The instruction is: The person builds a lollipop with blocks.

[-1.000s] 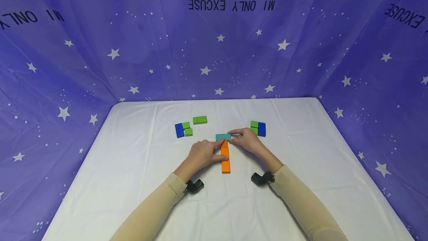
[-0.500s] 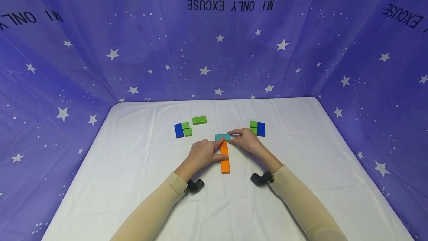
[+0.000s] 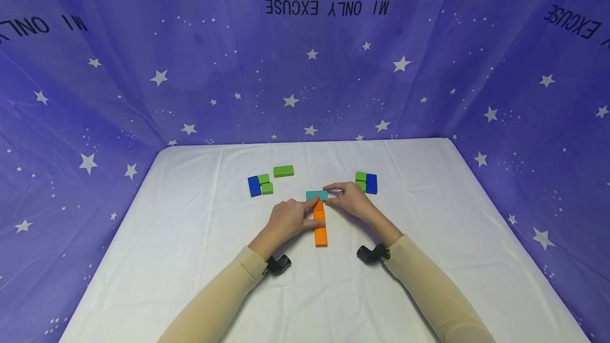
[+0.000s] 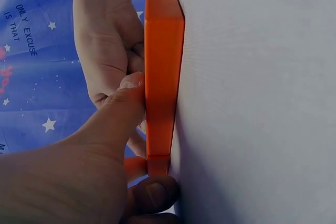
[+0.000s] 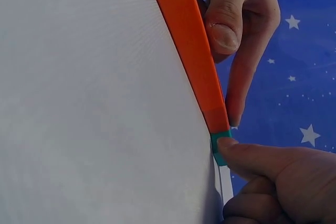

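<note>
A long orange block (image 3: pixel 321 237) lies lengthwise on the white table, its far end meeting a smaller orange piece (image 3: pixel 318 206). Crosswise beyond that is a teal block (image 3: pixel 312 195), so the row forms a T. My left hand (image 3: pixel 287 217) rests over the orange pieces from the left. Its thumb (image 4: pixel 123 103) presses the long block's top, and its straight index finger reaches over the small piece. My right hand (image 3: pixel 351 198) pinches the teal block's right end between thumb and index finger. In the right wrist view that thumb (image 5: pixel 252 156) covers part of the teal block.
Back left, a blue block (image 3: pixel 254 186) stands beside two small green blocks (image 3: pixel 268 189), with a longer green block (image 3: pixel 283 171) behind. Another blue block (image 3: pixel 371 183) with two green ones (image 3: pixel 361 176) sits just beyond my right hand. A purple star-patterned curtain (image 3: pixel 238 68) encloses the table.
</note>
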Demonstrator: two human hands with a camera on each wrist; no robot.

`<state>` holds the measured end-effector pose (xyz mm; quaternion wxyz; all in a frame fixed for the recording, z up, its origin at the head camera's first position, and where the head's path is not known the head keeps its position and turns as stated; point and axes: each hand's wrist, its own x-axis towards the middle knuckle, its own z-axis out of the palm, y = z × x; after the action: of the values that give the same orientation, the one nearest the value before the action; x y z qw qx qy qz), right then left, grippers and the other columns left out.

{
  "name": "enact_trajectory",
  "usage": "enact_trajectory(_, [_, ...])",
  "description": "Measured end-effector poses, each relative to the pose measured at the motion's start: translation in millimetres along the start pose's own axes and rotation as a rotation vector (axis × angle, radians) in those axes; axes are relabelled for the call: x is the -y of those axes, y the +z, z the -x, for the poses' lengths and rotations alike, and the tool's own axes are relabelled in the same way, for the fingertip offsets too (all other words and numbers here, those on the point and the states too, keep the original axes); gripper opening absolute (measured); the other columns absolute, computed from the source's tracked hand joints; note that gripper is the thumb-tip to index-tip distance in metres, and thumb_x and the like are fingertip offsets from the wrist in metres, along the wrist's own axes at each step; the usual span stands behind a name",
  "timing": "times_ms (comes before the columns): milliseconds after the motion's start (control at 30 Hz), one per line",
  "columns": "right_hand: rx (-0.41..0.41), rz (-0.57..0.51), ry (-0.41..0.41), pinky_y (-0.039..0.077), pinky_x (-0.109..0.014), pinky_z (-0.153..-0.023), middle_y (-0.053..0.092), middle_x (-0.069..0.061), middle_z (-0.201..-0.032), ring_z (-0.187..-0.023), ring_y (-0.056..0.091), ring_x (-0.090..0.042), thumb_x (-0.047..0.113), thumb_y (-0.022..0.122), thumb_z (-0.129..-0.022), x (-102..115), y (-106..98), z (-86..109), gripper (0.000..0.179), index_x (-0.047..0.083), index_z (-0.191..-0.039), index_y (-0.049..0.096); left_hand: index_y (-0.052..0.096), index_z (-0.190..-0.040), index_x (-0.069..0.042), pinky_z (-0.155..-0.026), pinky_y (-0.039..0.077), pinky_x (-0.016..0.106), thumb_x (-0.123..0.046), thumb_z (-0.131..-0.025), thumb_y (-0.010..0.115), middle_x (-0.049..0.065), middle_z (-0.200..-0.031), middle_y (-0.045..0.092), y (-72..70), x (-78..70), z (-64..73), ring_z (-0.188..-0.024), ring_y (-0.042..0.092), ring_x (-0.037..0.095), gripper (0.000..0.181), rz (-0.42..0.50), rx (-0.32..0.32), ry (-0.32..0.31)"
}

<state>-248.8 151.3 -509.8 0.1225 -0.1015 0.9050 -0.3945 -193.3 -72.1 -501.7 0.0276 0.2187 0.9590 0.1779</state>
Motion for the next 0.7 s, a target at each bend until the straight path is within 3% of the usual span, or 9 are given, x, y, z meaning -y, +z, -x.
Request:
enact_trajectory(167, [0.002, -0.028, 0.017, 0.029, -0.025, -0.051, 0.036, 0.007, -0.058, -0.051, 0.034, -0.011, 0.025, 0.083, -0.091, -4.9, -7.8, -1.3, 0.053, 0.019, -0.142, 0.069, 0.056, -0.155, -0.029, -0.048, 0.021, 0.028, -0.069, -0.087, 0.075, -0.007, -0.056, 0.026, 0.8, 0.0, 0.7, -0.049, 0.025, 0.014, 0.081, 0.005, -0.01, -0.002])
enact_trajectory(400, [-0.02, -0.133, 0.072, 0.031, -0.027, -0.048, 0.039, 0.007, -0.057, -0.049, 0.032, -0.013, 0.03, 0.083, -0.092, -11.3, -31.9, -1.0, 0.052, 0.025, -0.142, 0.069, 0.057, -0.154, -0.03, -0.049, 0.021, 0.028, -0.067, -0.087, 0.077, -0.006, -0.057, 0.025, 1.0, -0.2, 0.7, -0.049, 0.024, 0.015, 0.079, 0.027, -0.014, -0.012])
enact_trajectory(700, [-0.065, -0.237, 0.064, 0.028, -0.026, -0.048, 0.035, 0.008, -0.058, -0.05, 0.03, -0.01, 0.023, 0.08, -0.095, -22.4, -64.3, 2.2, 0.052, 0.017, -0.145, 0.067, 0.057, -0.154, -0.031, -0.05, 0.021, 0.028, -0.068, -0.087, 0.076, -0.006, -0.058, 0.025, 0.7, -1.4, 2.6, -0.051, 0.024, 0.014, 0.079, 0.029, -0.018, -0.02])
